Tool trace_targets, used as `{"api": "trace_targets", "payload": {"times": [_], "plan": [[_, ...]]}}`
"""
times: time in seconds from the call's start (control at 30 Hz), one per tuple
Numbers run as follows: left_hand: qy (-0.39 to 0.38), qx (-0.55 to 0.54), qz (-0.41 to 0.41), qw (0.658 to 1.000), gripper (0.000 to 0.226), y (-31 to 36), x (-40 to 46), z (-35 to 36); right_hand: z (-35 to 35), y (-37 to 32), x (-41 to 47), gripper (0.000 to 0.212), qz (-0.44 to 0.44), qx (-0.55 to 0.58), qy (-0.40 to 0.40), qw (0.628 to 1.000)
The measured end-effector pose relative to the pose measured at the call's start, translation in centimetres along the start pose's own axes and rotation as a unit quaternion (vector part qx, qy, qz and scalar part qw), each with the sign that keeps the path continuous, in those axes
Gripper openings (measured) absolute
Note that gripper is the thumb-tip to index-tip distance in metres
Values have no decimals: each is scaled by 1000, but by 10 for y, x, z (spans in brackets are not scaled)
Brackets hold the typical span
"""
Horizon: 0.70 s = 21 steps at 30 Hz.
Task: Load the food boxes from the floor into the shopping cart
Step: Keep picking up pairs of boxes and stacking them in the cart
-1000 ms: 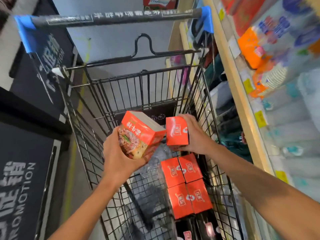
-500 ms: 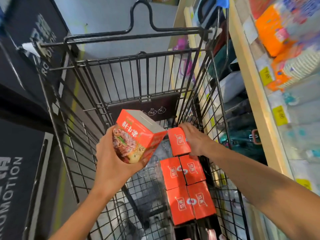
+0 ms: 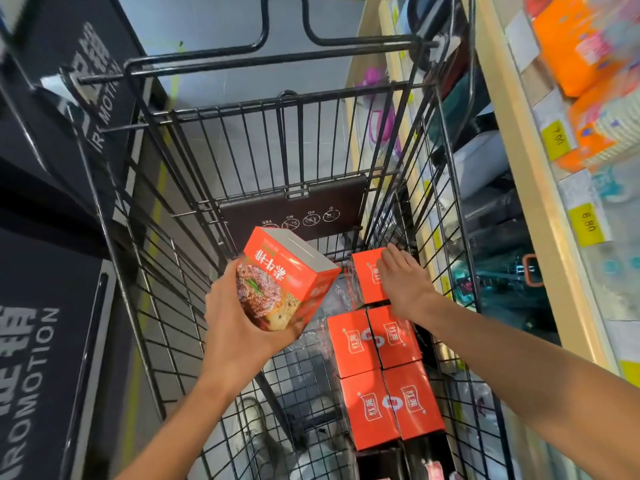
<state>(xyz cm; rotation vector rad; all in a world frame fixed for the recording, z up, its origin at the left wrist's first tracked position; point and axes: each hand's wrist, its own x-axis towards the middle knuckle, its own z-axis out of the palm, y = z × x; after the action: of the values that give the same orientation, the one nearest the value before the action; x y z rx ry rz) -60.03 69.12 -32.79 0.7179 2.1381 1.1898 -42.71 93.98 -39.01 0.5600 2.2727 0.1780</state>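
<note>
Head view, looking down into a black wire shopping cart (image 3: pixel 277 150). We see the left hand (image 3: pixel 239 327) holding a large orange-red food box (image 3: pixel 287 275) above the cart's open middle; its grip is clamped on the box, the fingers curled under the lower end and the box tilted, its white-edged top face turned away from us. The right hand (image 3: pixel 403 282) lies on a small red box (image 3: pixel 367 275) at the far right of the cart floor — fingers straight and spread flat across its top and right edge, the grip apart rather than curled. Just nearer to us, four more small red boxes (image 3: pixel 381 372) sit in a two-by-two block against the cart's right wall, touching one another. Crumpled clear plastic, probably wrapping, lies beside them on the cart floor. A dark plate with round pictograms (image 3: pixel 294 209) hangs on the cart's far wall. To the right stands a shelf (image 3: pixel 533 188) with yellow price tags and orange packets; to the left, a dark promotion sign (image 3: pixel 31 375).
</note>
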Motion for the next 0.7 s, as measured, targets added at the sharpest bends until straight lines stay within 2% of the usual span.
{"api": "trace_targets", "payload": {"times": [0.03, 0.07, 0.1, 0.13, 0.2, 0.23, 0.27, 0.3, 0.33, 0.4, 0.43, 0.57, 0.63, 0.7], "plan": [[0, 4, -3, 1000, 114, -2, 0, 2, -10, 0, -3, 92, -16, 107, 40, 993], [-1, 8, -6, 1000, 114, -3, 0, 3, -21, -2, -7, 81, -27, 229, 76, 970], [0, 15, -8, 1000, 114, -2, -2, 5, -33, -5, -11, 69, -31, 352, 97, 930], [2, 26, -10, 1000, 114, -1, -4, 8, -47, -8, -17, 60, -32, 474, 101, 874], [5, 50, -7, 999, 114, 4, -8, 14, -75, -17, -33, 59, -47, 675, 63, 734], [2, 59, -5, 998, 114, 5, -10, 17, -88, -21, -41, 62, -62, 730, 38, 680], [-4, 66, -1, 998, 114, 7, -11, 20, -98, -24, -49, 63, -82, 753, 15, 653], [-7, 72, 1, 997, 114, 7, -12, 24, -103, -27, -55, 65, -105, 753, -2, 650], [-7, 75, 3, 997, 113, 6, -12, 27, -105, -30, -58, 71, -126, 736, -8, 666], [-5, 76, 0, 997, 114, 5, -11, 33, -100, -36, -54, 83, -137, 656, 27, 742], [-4, 77, -1, 997, 115, 5, -10, 35, -94, -39, -48, 85, -130, 631, 54, 763], [-21, 92, -3, 996, 131, 0, 4, 42, -81, -46, -28, 77, -83, 652, 149, 739], [-31, 111, -25, 993, 140, -5, 9, 40, -73, -49, -18, 76, -51, 623, 194, 756], [-45, 93, -44, 994, 133, -9, 4, 36, -63, -52, -10, 78, -8, 571, 235, 787]]}}
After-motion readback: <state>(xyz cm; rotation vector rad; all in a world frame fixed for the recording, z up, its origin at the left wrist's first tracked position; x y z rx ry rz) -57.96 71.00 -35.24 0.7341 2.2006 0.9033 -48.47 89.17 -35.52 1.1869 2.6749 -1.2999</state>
